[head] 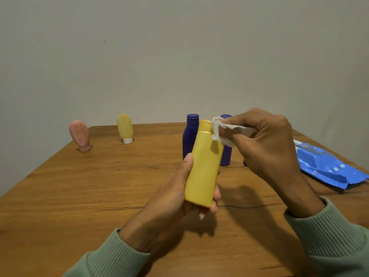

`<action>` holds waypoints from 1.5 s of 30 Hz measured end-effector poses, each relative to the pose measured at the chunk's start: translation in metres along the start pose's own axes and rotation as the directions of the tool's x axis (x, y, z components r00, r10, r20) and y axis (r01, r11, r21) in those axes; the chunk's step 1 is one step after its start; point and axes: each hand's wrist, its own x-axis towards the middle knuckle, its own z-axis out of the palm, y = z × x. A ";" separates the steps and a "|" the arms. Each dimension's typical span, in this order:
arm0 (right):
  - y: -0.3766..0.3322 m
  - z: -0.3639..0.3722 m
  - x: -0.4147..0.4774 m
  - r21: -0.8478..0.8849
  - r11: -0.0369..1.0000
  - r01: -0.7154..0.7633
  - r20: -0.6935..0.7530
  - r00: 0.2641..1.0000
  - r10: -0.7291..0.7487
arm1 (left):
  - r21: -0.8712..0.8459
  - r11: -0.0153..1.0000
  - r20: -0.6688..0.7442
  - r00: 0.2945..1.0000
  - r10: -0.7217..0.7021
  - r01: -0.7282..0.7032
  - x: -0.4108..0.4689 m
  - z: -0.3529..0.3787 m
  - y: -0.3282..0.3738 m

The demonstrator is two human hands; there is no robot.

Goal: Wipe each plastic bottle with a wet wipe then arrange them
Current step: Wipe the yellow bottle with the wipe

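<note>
Nearest: ribbed sage-green knit sleeves (329, 232). Left hand (171, 202) grips a smooth matte yellow bottle (205, 166) round its lower half, thumb up the left edge, held above the surface (79, 206), which is warm wood w/ visible grain & cracks. Bottle is flattish, oblong, tilted, orange-yellow cap pointing away. Right hand (265, 144) pinches a crumpled white wet wipe (218, 130) against the bottle's shoulder, just below the cap. To the right, a glossy, crinkled blue wipes pack (329, 168) lies flat. Behind: two dark blue bottles (190, 132), upright, rounded shoulders. Far left: translucent pale yellow tube (125, 126) & pink tube (79, 135), both cap-down, well apart.
</note>
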 end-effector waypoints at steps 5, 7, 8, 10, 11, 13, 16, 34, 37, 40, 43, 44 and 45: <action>-0.006 0.003 -0.002 0.067 0.997 0.031 0.170 0.985 -0.042 | -0.020 0.999 -0.040 0.998 0.050 -0.051 0.001 0.001 0.001; -0.008 0.006 -0.003 0.079 0.996 0.049 0.175 0.983 -0.062 | -0.013 0.998 -0.049 0.997 0.062 -0.062 0.001 0.001 0.002; -0.007 0.008 -0.003 0.073 0.996 0.056 0.128 0.990 -0.065 | -0.001 0.998 -0.052 0.997 0.063 -0.063 0.001 0.001 0.002; -0.005 0.011 -0.003 0.030 0.998 0.063 0.013 0.998 -0.063 | 0.025 0.998 -0.053 0.997 0.063 -0.062 0.001 0.002 0.001; -0.004 0.012 -0.003 0.017 0.998 0.062 -0.026 0.998 -0.062 | 0.037 0.997 -0.055 0.996 0.068 -0.066 0.000 0.002 0.001; -0.006 0.015 -0.005 0.041 0.997 0.063 -0.008 0.998 -0.062 | 0.054 0.995 -0.064 0.994 0.091 -0.088 0.001 0.002 0.000; -0.011 0.016 -0.009 0.079 0.994 0.076 0.175 0.981 -0.089 | 0.060 0.991 -0.087 0.988 0.126 -0.121 0.001 0.001 -0.001; -0.011 0.010 -0.006 -0.060 0.994 0.093 -0.114 0.989 -0.099 | 0.254 0.957 -0.093 0.981 0.170 -0.142 0.001 0.005 -0.003; -0.014 0.008 -0.006 0.014 0.996 0.087 0.005 0.996 -0.087 | 0.153 0.977 -0.095 0.982 0.163 -0.147 0.002 0.004 -0.002; -0.023 0.008 -0.009 0.034 0.997 0.070 0.322 0.944 -0.077 | 0.027 0.984 -0.139 0.974 0.178 -0.176 0.001 0.003 0.000; -0.028 0.007 -0.009 0.022 0.997 0.079 0.518 0.852 -0.078 | -0.013 0.983 -0.170 0.969 0.176 -0.181 0.000 0.003 0.001; -0.027 0.007 -0.009 0.016 0.996 0.083 0.525 0.848 -0.079 | -0.015 0.983 -0.171 0.969 0.177 -0.182 0.000 0.004 0.001; -0.026 0.006 -0.009 0.015 0.997 0.082 0.498 0.863 -0.078 | -0.011 0.983 -0.166 0.969 0.181 -0.185 0.000 0.004 0.001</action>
